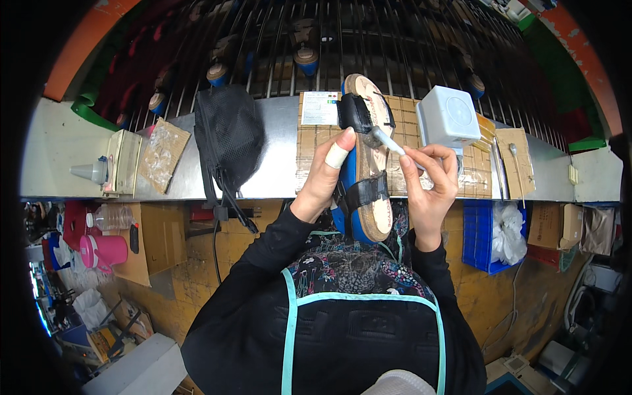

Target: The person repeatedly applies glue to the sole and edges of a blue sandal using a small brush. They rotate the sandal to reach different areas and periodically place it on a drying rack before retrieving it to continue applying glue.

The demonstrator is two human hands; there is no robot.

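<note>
My left hand (321, 179) grips a sandal (378, 162) by its left side, the thumb, with a white wrap around it, pressing near the upper strap. The sandal has a pale printed footbed, black straps, a cork-coloured edge and blue on its side; it stands lengthwise before me, over the table's near edge. Between the thumb and fingers of my right hand (431, 187) is a slim light-grey stick-shaped tool (391, 143) with a darker end, which could be a brush or a pen. That end meets the sandal by the upper black strap.
A white box-shaped device (449, 117) stands right of the sandal on a cardboard mat (316, 148). To the left lies a black mesh bag (228, 138). Beyond the table, metal rods carry several shoes. Below right is a blue crate (477, 238); a pink jug (104, 251) sits lower left.
</note>
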